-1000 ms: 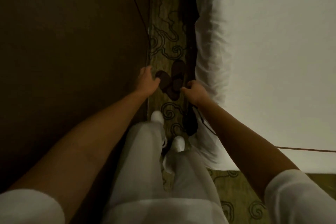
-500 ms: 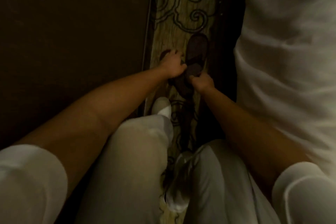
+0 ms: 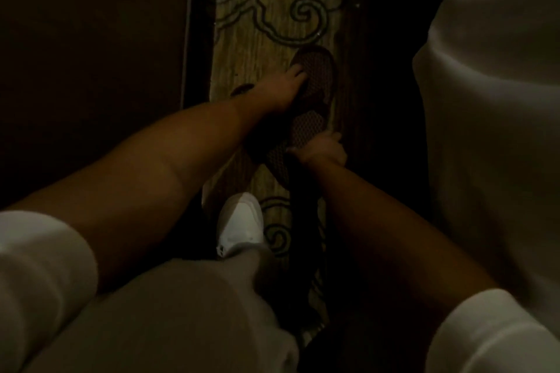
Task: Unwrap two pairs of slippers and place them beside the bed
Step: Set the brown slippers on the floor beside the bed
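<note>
My left hand [image 3: 283, 91] presses the far slipper [image 3: 315, 76] flat to the carpet [image 3: 266, 39], fingers spread. My right hand [image 3: 321, 150] pinches the near slipper [image 3: 298, 136], probably aligning the pair beside the bed [image 3: 491, 130].

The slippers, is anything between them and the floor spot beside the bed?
Nothing visible is. The dark slippers already lie on the patterned carpet by the white bed, with the left hand on the far one and the right hand gripping the near one.
</note>
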A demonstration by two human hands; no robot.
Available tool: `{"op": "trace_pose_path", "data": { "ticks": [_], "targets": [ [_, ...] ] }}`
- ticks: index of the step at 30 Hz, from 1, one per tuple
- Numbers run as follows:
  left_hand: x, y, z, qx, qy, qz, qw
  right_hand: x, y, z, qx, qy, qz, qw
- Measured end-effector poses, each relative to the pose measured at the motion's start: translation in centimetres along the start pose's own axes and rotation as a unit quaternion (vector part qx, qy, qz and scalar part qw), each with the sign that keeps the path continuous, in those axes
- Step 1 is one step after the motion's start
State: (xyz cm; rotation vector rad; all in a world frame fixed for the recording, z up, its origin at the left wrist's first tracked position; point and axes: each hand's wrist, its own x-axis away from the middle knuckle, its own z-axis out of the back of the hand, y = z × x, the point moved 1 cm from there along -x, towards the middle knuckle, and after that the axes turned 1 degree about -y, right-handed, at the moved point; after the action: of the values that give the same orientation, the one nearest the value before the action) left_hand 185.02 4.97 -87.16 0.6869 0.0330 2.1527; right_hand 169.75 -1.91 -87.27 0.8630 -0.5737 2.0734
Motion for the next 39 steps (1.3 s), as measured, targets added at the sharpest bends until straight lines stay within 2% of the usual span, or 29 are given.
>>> {"op": "trace_pose_path", "data": {
  "ticks": [3,7,11,16,18,20,23,25,27,29,31,34,36,39],
  "targets": [
    [-0.5,-1.3,0.6,0.000,-0.004,-0.020,1.000,-0.1,-0.2,0.0,0.003,0.014,0.006,1.000],
    [0.0,-2.5,-0.6,0.009,0.021,0.046,0.999,0.3,-0.1,-0.1,0.002,0.020,0.020,1.000],
    [2.2,-3.0,-3.0,-0.037,0.038,0.054,0.997,-0.8,0.5,0.8,-0.041,0.000,0.017,0.999],
    [4.5,-3.6,-4.0,-0.007,0.030,0.099,0.995,-0.3,0.4,0.6,-0.055,0.005,0.012,0.998],
    [3.6,-3.6,-3.0,-0.012,0.067,0.062,0.996,-0.2,0.2,0.5,-0.065,0.022,0.004,0.998],
    [2.0,-3.0,-1.7,-0.066,0.087,-0.015,0.994,-0.3,0.2,0.8,-0.078,0.030,-0.001,0.997],
    [-0.4,-2.3,-0.7,-0.171,0.041,-0.116,0.978,-0.7,0.4,1.9,-0.148,0.009,0.015,0.989],
    [-1.3,-2.3,-0.2,-0.204,0.032,-0.134,0.969,-1.4,0.5,3.7,-0.227,-0.031,0.044,0.973],
    [-1.6,-3.1,0.9,-0.216,0.014,-0.137,0.967,-2.4,0.3,6.2,-0.252,-0.054,0.093,0.962],
    [-1.5,-4.6,2.4,-0.205,-0.019,-0.121,0.971,-3.5,-0.8,8.3,-0.210,-0.041,0.142,0.966],
    [-0.9,-6.0,3.6,-0.173,-0.035,-0.085,0.981,-4.1,-2.5,9.3,-0.070,0.018,0.178,0.981],
    [0.3,-7.0,3.4,-0.117,-0.042,-0.007,0.992,-4.5,-4.6,8.5,0.084,0.117,0.207,0.968],
    [1.1,-6.9,2.2,-0.071,-0.038,0.035,0.996,-4.7,-4.6,7.6,0.138,0.161,0.219,0.953],
    [2.2,-7.4,0.2,-0.030,-0.023,0.068,0.997,-5.4,-2.7,6.1,0.148,0.138,0.217,0.955]
  ]
}}
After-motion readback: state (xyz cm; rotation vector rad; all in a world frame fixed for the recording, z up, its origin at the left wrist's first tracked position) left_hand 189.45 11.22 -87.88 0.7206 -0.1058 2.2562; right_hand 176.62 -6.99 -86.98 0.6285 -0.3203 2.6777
